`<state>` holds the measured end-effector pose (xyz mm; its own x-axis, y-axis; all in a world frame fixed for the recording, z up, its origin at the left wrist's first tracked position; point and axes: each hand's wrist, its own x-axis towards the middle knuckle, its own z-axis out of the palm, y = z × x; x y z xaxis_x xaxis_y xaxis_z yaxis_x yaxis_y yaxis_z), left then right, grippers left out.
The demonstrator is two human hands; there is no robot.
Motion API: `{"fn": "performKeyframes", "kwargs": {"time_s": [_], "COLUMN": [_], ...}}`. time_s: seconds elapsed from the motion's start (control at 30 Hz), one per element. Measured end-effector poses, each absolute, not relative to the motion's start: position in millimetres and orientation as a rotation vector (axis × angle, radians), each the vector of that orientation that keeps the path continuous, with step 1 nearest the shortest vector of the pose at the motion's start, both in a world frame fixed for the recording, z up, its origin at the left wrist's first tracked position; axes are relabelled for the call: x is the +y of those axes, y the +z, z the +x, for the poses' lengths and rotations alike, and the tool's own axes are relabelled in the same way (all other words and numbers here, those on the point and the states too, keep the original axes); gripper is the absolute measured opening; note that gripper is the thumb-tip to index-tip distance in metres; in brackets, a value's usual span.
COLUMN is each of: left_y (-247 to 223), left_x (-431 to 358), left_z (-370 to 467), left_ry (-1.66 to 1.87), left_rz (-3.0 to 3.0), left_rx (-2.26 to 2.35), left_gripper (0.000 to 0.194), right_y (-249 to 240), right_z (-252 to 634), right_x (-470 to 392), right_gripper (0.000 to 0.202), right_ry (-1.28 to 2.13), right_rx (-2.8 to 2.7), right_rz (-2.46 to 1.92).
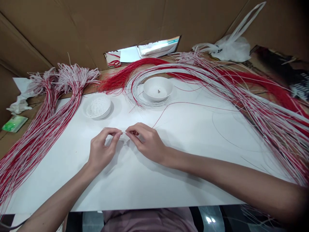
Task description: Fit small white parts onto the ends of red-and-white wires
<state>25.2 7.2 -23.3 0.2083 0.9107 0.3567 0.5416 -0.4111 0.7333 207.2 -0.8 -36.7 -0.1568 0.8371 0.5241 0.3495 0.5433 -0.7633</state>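
Observation:
Over the middle of the white board, my left hand (102, 148) pinches the end of a thin wire between thumb and fingertips. My right hand (148, 141) pinches the same wire a short way to the right, so a small pale stretch shows between the two hands. A red wire (165, 109) runs out from behind my right hand and curves off to the right; whether it is the pinched one I cannot tell. Beyond my left hand stands a white bowl (109, 110) with small white bits in it. Another white bowl (147, 93) holds a few tiny dark bits.
Tied bundles of red and white wires (56, 117) lie along the left. More loose red and white wires (253, 109) sweep across the back and right. A white plastic bag (235, 48), a green packet (14, 123) and cardboard walls (84, 29) surround the white board (145, 187).

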Motion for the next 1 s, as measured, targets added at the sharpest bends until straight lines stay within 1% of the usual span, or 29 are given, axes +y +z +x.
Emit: {"fn": "performKeyframes", "kwargs": {"time_s": [0.1, 0.17, 0.3, 0.47, 0.67, 0.73, 0.8, 0.9, 1.0], "left_y": [-26, -26, -26, -30, -32, -31, -27, -20, -15], "left_x": [8, 8, 11, 12, 11, 10, 10, 10, 11], "left_z": [28, 31, 35, 40, 41, 38, 33, 25, 20], "left_ry": [1.018, 0.964, 0.854, 0.846, 0.808, 0.816, 0.837, 0.877, 0.911], "left_rz": [1.972, 2.017, 2.330, 2.440, 2.391, 2.332, 2.202, 1.870, 1.541], "left_rx": [1.370, 1.361, 1.223, 1.138, 1.153, 1.140, 1.155, 1.223, 1.234], "left_gripper": [0.021, 0.025, 0.012, 0.015, 0.018, 0.019, 0.016, 0.007, 0.007], "right_y": [-34, -32, -30, -31, -34, -34, -33, -32, -31], "right_z": [208, 208, 208, 208, 208, 207, 207, 207, 207], "right_x": [0, 1, 2, 1, 1, 1, 0, -2, -4], "right_gripper": [0.010, 0.008, 0.007, 0.006, 0.008, 0.009, 0.008, 0.007, 0.007], "right_ry": [0.631, 0.646, 0.649, 0.622, 0.597, 0.588, 0.576, 0.559, 0.528], "right_rx": [-1.666, -1.614, -1.560, -1.570, -1.590, -1.595, -1.598, -1.610, -1.638], "right_rz": [-1.075, -1.117, -1.151, -1.120, -1.078, -1.070, -1.071, -1.068, -1.030]}}
